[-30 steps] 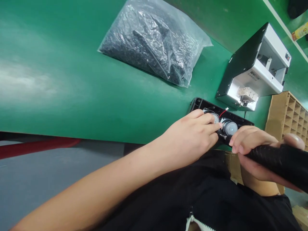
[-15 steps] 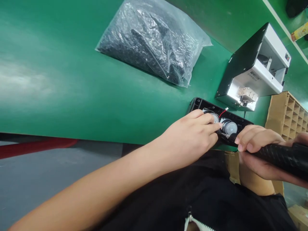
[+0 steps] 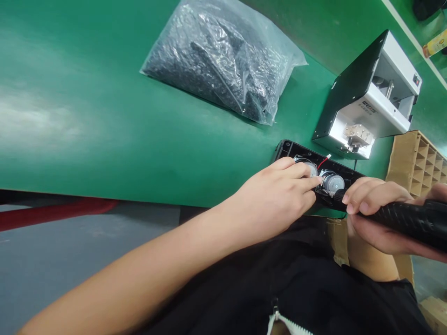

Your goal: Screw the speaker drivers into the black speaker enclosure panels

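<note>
A black plastic speaker housing (image 3: 287, 150) lies at the table's front edge. Two round speaker drivers with silver-grey backs sit in it; the right driver (image 3: 334, 184) is in plain view and the left driver (image 3: 310, 168) is partly under my fingers. Across the housing's near side my left hand (image 3: 282, 197) is closed, fingertips over the drivers. My right hand (image 3: 377, 200) is wrapped round a black electric screwdriver (image 3: 401, 214). Its tip points left into the housing beside the right driver. A red wire (image 3: 323, 162) with a white plug sticks up between the drivers.
Behind the housing stands a silver and black machine (image 3: 366, 100). A clear plastic bag (image 3: 223, 60) of dark small parts lies on the green table (image 3: 104, 139). At the right is a cardboard divider box (image 3: 405, 160), with a yellow-labelled bottle (image 3: 435, 45) farther back.
The screwdriver and my right hand have shifted up slightly. My left hand stays on the housing. Part of the machine's inside has turned.
</note>
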Action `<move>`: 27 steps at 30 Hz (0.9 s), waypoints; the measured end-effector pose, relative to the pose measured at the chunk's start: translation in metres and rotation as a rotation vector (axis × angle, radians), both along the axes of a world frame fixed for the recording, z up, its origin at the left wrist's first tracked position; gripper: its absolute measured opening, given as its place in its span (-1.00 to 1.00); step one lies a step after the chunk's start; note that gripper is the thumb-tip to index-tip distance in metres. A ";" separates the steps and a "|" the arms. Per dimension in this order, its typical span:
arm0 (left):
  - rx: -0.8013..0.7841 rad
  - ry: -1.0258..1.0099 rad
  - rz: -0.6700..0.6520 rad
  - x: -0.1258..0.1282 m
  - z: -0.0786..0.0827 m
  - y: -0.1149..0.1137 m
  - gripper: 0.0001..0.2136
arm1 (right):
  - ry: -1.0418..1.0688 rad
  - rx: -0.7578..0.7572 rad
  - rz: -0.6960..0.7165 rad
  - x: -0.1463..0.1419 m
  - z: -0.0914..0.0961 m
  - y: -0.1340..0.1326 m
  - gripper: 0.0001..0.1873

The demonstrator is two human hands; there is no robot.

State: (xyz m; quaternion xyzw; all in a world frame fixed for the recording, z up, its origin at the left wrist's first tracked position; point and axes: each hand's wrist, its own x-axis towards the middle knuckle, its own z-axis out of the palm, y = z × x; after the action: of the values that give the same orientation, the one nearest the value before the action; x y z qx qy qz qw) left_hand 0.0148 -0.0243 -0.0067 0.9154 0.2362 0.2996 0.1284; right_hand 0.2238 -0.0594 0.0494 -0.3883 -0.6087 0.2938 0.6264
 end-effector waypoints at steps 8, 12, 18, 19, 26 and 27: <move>0.013 -0.021 0.001 0.000 0.000 0.001 -0.81 | 0.042 0.082 0.064 0.007 -0.002 -0.002 -0.46; 0.014 -0.010 0.002 -0.001 0.000 0.000 -0.81 | 0.049 0.132 0.079 0.001 -0.007 0.000 -0.40; 0.003 -0.032 -0.003 -0.001 -0.002 0.000 -0.81 | 0.154 0.172 0.077 -0.002 -0.012 0.009 -0.12; 0.000 -0.032 -0.005 -0.001 -0.002 -0.001 -0.82 | 0.147 0.167 0.099 0.000 -0.012 0.010 -0.10; 0.083 0.099 -0.089 0.000 0.011 -0.007 -0.84 | 0.037 0.109 0.078 0.010 -0.016 0.010 -0.07; 0.087 0.115 -0.120 0.001 0.011 -0.006 -0.84 | 0.020 0.115 0.073 0.010 -0.017 0.010 -0.07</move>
State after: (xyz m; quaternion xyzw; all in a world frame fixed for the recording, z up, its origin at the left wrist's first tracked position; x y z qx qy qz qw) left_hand 0.0157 -0.0298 0.0046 0.9482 0.1748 0.2484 0.0925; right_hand 0.2337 -0.0495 0.0326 -0.3263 -0.6322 0.2850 0.6424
